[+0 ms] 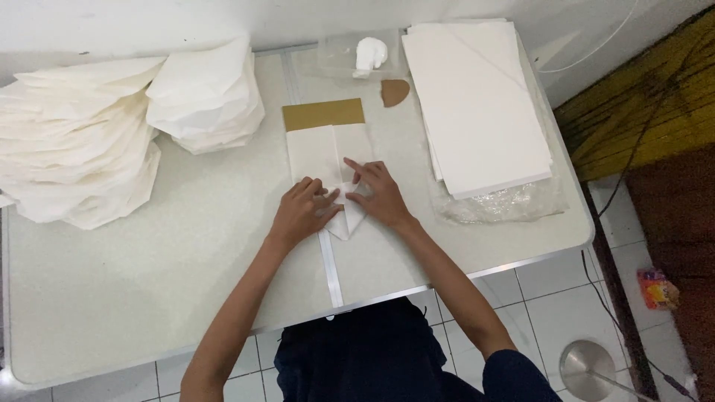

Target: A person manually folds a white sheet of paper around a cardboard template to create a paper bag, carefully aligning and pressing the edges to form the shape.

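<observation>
A white paper sheet (328, 152) lies folded lengthwise on a brown cardboard template (323, 114) in the middle of the white table (149, 275). Its near end is folded into a point. My left hand (303, 210) presses flat on the left flap of that point. My right hand (377, 193) presses the right flap, fingers spread and pointing toward the left hand. Both hands rest on the paper, fingertips almost touching.
Large heaps of folded white paper pieces (112, 134) fill the table's far left. A tall stack of flat white sheets (480, 97) sits on clear plastic at the far right. A clear tray with a white lump (370, 53) and a brown disc (394, 91) lie behind.
</observation>
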